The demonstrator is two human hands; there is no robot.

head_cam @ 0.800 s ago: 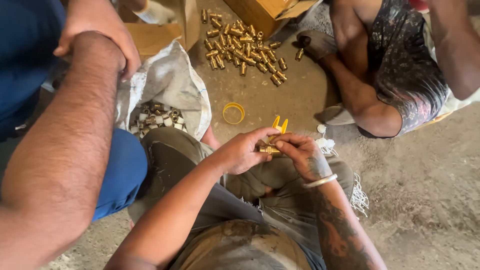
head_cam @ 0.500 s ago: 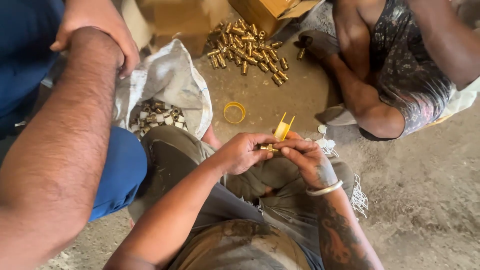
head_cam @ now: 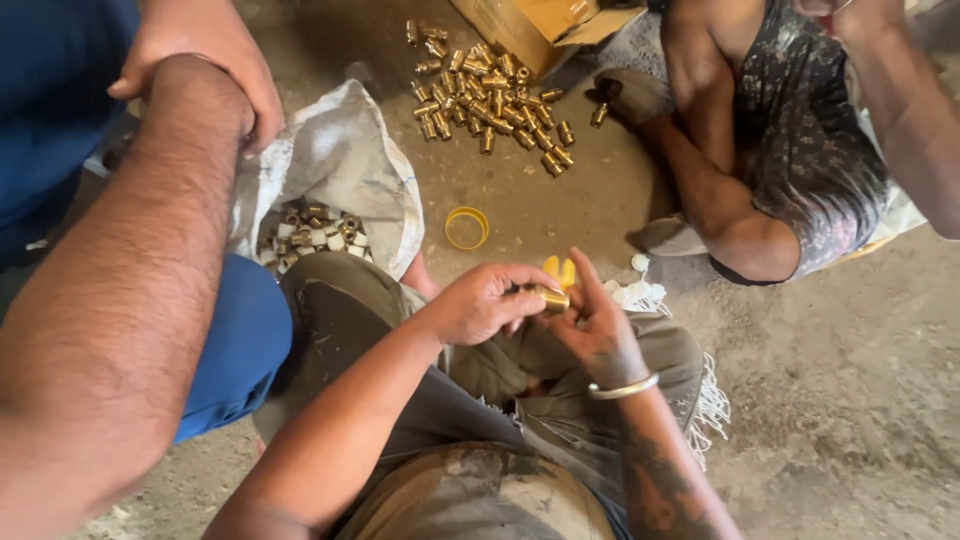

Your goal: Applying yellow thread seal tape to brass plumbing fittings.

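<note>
My left hand pinches a small brass fitting over my lap. My right hand, with a metal bangle on its wrist, meets the fitting from the other side, its forefinger stretched upward. Two yellow tips of some small item show just behind the hands; I cannot tell what holds them. My olive trousers lie below both hands.
A white sack holding fittings lies open at the left. Loose brass fittings are heaped before a cardboard box. A yellow ring lies on the concrete floor. A person's arm in blue crowds the left; another person sits at the right.
The yellow item that stood up above my hands has sunk mostly behind them. My right forefinger has straightened upward. The view has shifted slightly.
</note>
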